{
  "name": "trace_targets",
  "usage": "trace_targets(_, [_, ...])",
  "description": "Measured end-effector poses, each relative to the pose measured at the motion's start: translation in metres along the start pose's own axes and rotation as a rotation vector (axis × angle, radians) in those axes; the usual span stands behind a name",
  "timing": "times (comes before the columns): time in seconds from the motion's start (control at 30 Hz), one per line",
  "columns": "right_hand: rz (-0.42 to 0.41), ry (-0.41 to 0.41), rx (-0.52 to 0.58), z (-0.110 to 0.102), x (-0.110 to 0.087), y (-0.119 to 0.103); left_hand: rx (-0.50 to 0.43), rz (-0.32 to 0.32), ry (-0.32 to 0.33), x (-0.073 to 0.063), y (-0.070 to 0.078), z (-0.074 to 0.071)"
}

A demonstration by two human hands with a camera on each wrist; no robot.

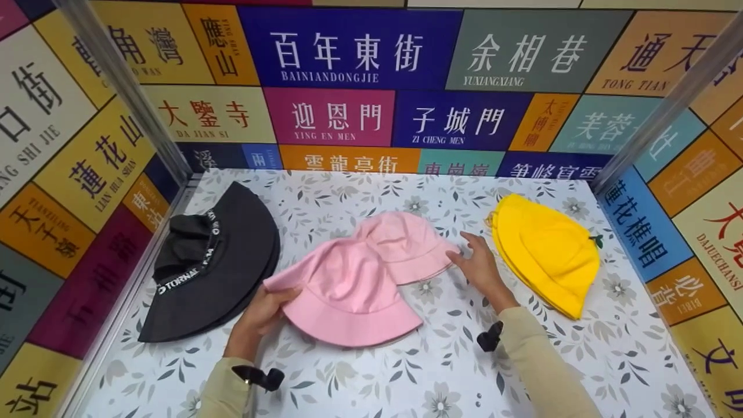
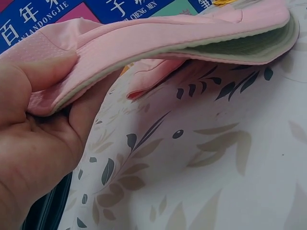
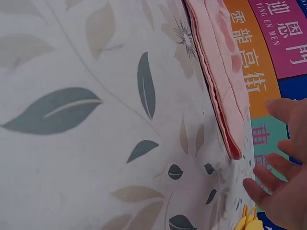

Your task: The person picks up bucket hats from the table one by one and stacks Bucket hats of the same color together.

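My left hand (image 1: 268,305) pinches the brim of a pink bucket hat (image 1: 348,290) at its left end. The left wrist view shows the thumb on top of the brim (image 2: 158,40), the fingers beneath it and a pale green lining along the edge. Behind this hat, partly covered by it, lies a lighter pink bucket hat (image 1: 412,244). My right hand (image 1: 480,264) is at that second hat's right brim end, fingers spread and loosely bent. In the right wrist view the hand (image 3: 283,167) holds nothing and stands apart from the pink brim (image 3: 220,81).
A black bucket hat (image 1: 244,255) with a lettered band lies on the left. On the right lies a yellow bucket hat (image 1: 545,249) with a small green tip. The table (image 1: 360,383) has a leaf-patterned cover, bounded by sign-printed panels (image 1: 348,49) at the back and sides.
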State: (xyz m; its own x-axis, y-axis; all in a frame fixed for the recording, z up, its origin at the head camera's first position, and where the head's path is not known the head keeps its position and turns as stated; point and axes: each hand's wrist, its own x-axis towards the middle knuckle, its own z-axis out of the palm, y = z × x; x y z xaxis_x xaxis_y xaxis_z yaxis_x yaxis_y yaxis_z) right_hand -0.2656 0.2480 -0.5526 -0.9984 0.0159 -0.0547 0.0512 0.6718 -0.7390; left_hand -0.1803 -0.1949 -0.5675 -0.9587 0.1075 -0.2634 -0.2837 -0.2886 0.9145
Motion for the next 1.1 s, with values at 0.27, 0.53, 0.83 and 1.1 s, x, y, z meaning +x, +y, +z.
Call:
trace_targets(0.27, [0.010, -0.097, -0.054, 0.012, 0.015, -0.007, 0.020, -0.007, 0.016, 0.000, 0.001, 0.000])
trace_targets(0.53, [0.031, -0.171, -0.131, 0.012, 0.021, -0.013, 0.026, -0.006, 0.026, 0.002, 0.001, 0.002])
trace_targets(0.83, [0.030, -0.213, -0.281, 0.017, 0.027, -0.019, 0.039, -0.023, 0.059, 0.003, -0.001, 0.001])
trace_targets(1.1, [0.055, -0.189, -0.344, 0.020, 0.032, -0.024, 0.031, -0.016, 0.096, 0.004, -0.001, 0.002])
